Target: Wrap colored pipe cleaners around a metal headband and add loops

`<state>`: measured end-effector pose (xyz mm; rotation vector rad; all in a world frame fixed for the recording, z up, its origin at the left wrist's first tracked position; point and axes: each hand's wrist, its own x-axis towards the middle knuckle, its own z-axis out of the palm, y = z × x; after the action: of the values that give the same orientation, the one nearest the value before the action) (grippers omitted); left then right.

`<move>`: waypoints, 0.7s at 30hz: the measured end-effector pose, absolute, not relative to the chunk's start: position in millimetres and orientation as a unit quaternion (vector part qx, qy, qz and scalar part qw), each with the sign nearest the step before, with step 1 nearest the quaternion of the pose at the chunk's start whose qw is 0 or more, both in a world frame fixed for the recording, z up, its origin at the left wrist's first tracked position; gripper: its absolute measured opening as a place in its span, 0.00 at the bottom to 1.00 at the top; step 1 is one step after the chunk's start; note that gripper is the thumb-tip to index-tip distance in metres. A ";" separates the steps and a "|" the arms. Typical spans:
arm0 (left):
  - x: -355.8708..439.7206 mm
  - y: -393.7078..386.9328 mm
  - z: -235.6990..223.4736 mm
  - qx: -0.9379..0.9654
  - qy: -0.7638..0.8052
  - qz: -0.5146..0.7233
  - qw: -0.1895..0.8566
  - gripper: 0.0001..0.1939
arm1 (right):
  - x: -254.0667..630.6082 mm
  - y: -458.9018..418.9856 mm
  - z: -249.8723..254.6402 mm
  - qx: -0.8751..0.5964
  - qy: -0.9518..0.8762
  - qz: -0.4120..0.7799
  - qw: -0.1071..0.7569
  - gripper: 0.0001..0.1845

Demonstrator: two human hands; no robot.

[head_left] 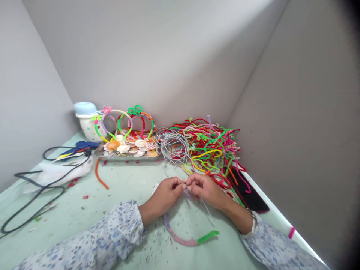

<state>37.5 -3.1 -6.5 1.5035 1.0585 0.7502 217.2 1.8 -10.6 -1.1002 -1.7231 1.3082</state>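
Though thin, orange strip (184,181) between hands (168,193) (204,189)

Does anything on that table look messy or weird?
A bit: one orange fuzzy stem lies alone in front of the metal tray, away from the tangled heap of others, and small red scraps dot the table.

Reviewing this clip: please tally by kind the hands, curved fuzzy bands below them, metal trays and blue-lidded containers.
Left hand and right hand: 2
Curved fuzzy band: 1
Metal tray: 1
Blue-lidded container: 1
Total: 5
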 end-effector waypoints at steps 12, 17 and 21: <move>34.9 -4.8 -3.8 0.721 0.446 0.332 0.413 0.10 | 215.3 -3.1 -0.7 -0.401 -0.649 0.544 0.349 0.07; 34.1 -6.0 -3.1 0.731 0.450 0.324 0.399 0.10 | 213.6 -1.9 -3.8 -0.412 -0.653 0.531 0.349 0.06; 32.9 -6.0 -4.6 0.716 0.422 0.334 0.444 0.11 | 213.1 -1.6 -4.8 -0.422 -0.648 0.523 0.359 0.05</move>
<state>32.9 -6.0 -4.6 1.7752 1.0466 0.8287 213.1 -1.6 -4.8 -1.0876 -1.6717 1.3496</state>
